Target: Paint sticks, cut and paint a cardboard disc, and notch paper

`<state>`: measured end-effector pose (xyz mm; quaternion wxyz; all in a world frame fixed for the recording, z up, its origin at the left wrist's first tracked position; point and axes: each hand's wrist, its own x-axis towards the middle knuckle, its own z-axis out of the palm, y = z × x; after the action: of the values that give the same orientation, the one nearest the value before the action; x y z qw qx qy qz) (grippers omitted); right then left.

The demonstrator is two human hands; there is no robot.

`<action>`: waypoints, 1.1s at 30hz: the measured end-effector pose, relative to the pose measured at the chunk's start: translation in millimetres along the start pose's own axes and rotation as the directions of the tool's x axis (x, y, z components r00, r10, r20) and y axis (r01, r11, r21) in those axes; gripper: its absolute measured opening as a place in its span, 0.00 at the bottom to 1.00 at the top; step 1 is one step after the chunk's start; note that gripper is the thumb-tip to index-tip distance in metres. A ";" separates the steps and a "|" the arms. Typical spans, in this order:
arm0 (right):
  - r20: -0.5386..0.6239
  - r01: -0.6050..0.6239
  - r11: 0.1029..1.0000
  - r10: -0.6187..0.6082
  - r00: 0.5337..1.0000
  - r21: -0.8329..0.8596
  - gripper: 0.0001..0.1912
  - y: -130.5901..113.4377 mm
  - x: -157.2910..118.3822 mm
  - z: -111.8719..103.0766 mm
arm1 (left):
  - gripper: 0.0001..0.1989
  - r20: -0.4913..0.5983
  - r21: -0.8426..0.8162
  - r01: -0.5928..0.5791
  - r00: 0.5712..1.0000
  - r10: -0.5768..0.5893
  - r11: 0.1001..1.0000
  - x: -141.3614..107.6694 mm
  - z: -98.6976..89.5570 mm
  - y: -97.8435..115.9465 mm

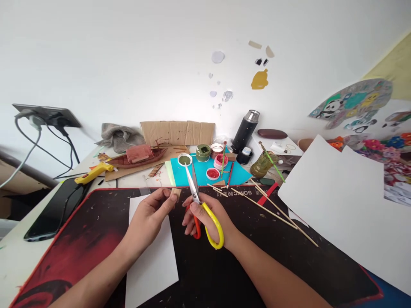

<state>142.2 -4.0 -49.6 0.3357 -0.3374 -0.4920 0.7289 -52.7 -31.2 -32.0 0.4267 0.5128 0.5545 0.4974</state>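
Note:
Between thumb and fingers, my left hand [153, 214] pinches a small tan piece of cardboard [176, 193] above the mat. My right hand [212, 214] grips a pair of scissors [194, 188] with one yellow and one red handle. The scissors' blades are parted and point away from me, just right of the cardboard piece and apart from it. Beneath my left hand a white sheet of paper [152, 265] lies on the black and red desk mat [208, 273].
Several paint jars [203, 152] stand on blue paper [195, 175] behind the mat. A reddish model boat [138, 156] and a yellow glue gun [93, 173] are at left. Thin wooden sticks [272, 209] and large white sheets [340, 205] lie right; a black thermos [245, 131] stands behind.

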 end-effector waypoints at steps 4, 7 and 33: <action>0.016 0.056 0.996 -0.055 0.998 -0.070 0.37 3.2 -2.6 2.1 | 0.23 -0.053 -0.032 -0.025 0.998 0.024 0.999 4.5 -4.0 3.3; 0.000 0.080 0.991 -0.080 0.997 -0.104 0.36 5.4 -2.3 2.4 | 0.23 -0.063 -0.055 -0.034 0.998 0.031 0.998 13.5 -4.1 11.2; -0.102 0.212 0.925 -0.255 0.961 -0.317 0.21 -6.9 -6.7 -7.4 | 0.23 -0.027 -0.258 0.010 0.999 -0.018 0.966 36.7 30.6 22.8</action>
<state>153.0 -3.8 -44.2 0.3986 -0.3747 -0.6095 0.5738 -23.3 8.4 -12.3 0.4850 0.4419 0.4950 0.5696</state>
